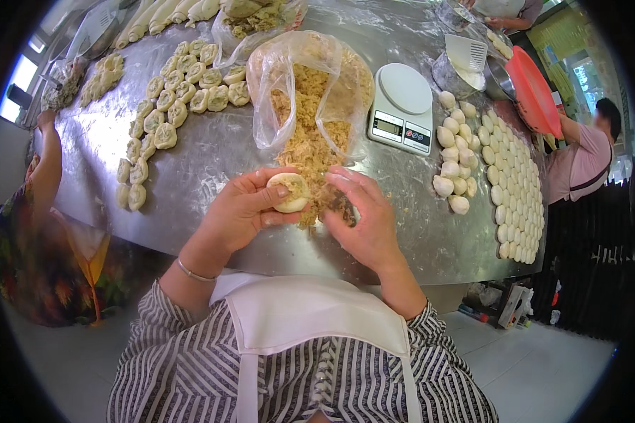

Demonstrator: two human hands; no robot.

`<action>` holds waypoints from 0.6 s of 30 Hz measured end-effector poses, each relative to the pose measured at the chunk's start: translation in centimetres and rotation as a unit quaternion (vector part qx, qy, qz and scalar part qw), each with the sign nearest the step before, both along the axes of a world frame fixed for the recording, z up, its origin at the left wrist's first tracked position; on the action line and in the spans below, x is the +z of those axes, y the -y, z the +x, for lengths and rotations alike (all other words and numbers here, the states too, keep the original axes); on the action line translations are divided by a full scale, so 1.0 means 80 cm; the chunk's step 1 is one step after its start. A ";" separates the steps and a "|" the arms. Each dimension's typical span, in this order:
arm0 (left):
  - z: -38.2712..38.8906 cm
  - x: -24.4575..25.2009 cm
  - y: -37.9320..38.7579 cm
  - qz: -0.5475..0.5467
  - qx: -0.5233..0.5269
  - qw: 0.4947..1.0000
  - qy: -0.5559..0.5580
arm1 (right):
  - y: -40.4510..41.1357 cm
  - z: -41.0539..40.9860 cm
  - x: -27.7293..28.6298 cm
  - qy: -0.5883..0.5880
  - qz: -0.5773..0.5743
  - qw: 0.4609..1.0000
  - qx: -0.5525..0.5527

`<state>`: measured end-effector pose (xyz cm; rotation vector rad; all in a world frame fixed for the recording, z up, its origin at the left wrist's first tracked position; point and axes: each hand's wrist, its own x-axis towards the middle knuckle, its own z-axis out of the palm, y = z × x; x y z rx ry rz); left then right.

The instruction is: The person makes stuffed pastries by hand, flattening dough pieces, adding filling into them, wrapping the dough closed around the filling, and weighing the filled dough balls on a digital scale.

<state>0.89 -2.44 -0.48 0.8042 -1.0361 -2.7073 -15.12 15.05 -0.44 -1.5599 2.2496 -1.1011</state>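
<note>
My left hand [233, 209] holds a round of pale dough [298, 203], its thumb pressed into yellowish filling on the dough's face. Close by on the right, my right hand [365, 217] is curved at the edge of a heap of crumbly yellow-brown filling [309, 143]. A dark patch with a pale edge shows between its thumb and fingers; I cannot tell what it is or whether the hand grips it. The heap spills towards me from an open clear plastic bag [360, 69] on the steel table [190, 222].
Cut dough pieces [165, 136] stand in rows at left. A digital kitchen scale [402, 106] sits right of the bag. Farther right are dough balls [457, 153] and many flattened rounds [513, 195]. A person [587, 153] stands beside a red basin [534, 90]; another person's arm [47, 158] reaches in at left.
</note>
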 end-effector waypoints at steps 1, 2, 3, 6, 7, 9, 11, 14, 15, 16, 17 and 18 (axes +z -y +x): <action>0.000 0.003 0.000 0.039 -0.020 0.999 -0.014 | 0.002 0.002 0.007 0.000 0.001 1.000 -0.001; -0.001 0.006 -0.001 0.039 -0.021 0.999 -0.014 | 0.005 0.008 0.018 0.033 0.012 0.999 0.015; -0.001 0.008 -0.003 0.065 -0.049 0.996 -0.025 | 0.009 0.012 0.022 0.066 0.023 0.997 0.031; -0.005 0.007 -0.014 0.093 -0.091 0.990 -0.049 | 0.019 0.013 0.010 0.061 -0.003 0.996 0.064; -0.005 0.006 -0.019 0.095 -0.103 0.988 -0.060 | 0.022 0.013 0.008 0.060 -0.003 0.996 0.063; -0.006 0.008 -0.028 0.065 -0.106 0.991 -0.045 | 0.029 0.014 0.000 0.039 -0.066 0.992 0.098; -0.004 0.007 -0.035 0.035 -0.109 0.993 -0.031 | 0.033 0.013 0.001 -0.013 -0.067 0.992 0.109; -0.003 0.006 -0.048 -0.318 -0.128 0.938 0.044 | 0.037 0.020 -0.005 -0.051 -0.084 0.990 0.103; -0.005 0.008 -0.056 -0.390 -0.086 0.914 0.075 | 0.038 0.023 -0.010 -0.037 -0.102 0.990 0.087; -0.007 0.008 -0.060 -0.459 -0.045 0.881 0.104 | 0.038 0.024 -0.017 -0.038 -0.101 0.990 0.087; -0.007 0.006 -0.056 -0.459 -0.045 0.881 0.102 | 0.037 0.026 -0.023 0.020 -0.135 0.988 0.076; -0.007 0.002 -0.048 -0.504 -0.053 0.861 0.033 | 0.036 0.027 -0.026 0.078 -0.168 0.981 0.063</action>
